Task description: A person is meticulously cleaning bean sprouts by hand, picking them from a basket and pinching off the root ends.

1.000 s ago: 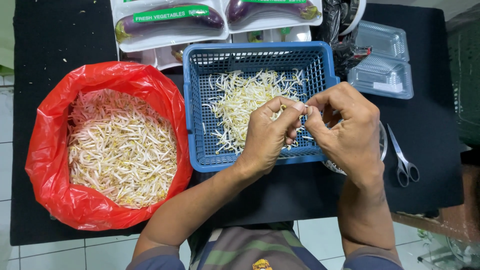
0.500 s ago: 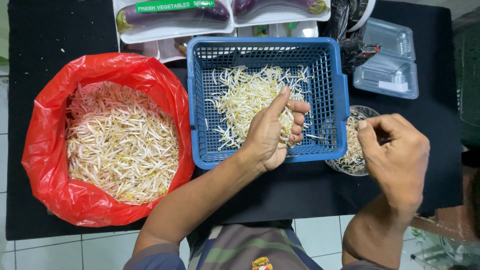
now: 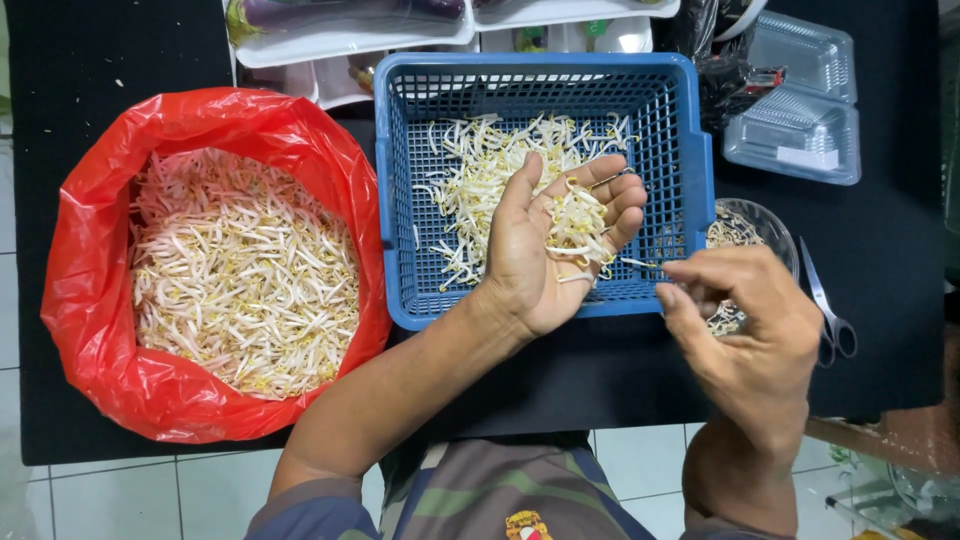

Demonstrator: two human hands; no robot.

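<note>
My left hand [image 3: 545,250] lies palm up over the front of a blue plastic basket [image 3: 400,200], cupping a small pile of bean sprouts [image 3: 578,225]. More loose sprouts [image 3: 480,165] lie inside the basket. My right hand [image 3: 745,325] hovers to the right of the basket's front corner, over a small clear bowl [image 3: 765,225] of sprout bits, fingers curled together. Whether it pinches a sprout I cannot tell.
A red plastic bag [image 3: 150,380] full of bean sprouts [image 3: 245,270] sits at the left on the black table [image 3: 900,330]. Scissors [image 3: 828,310] lie right of the bowl. Clear plastic boxes [image 3: 795,100] stand at the back right, wrapped eggplant trays [image 3: 350,30] behind the basket.
My hands have parted: the left one turned palm up, showing its sprouts. The right hand went out to the small bowl and now sits at the basket's front right corner.
</note>
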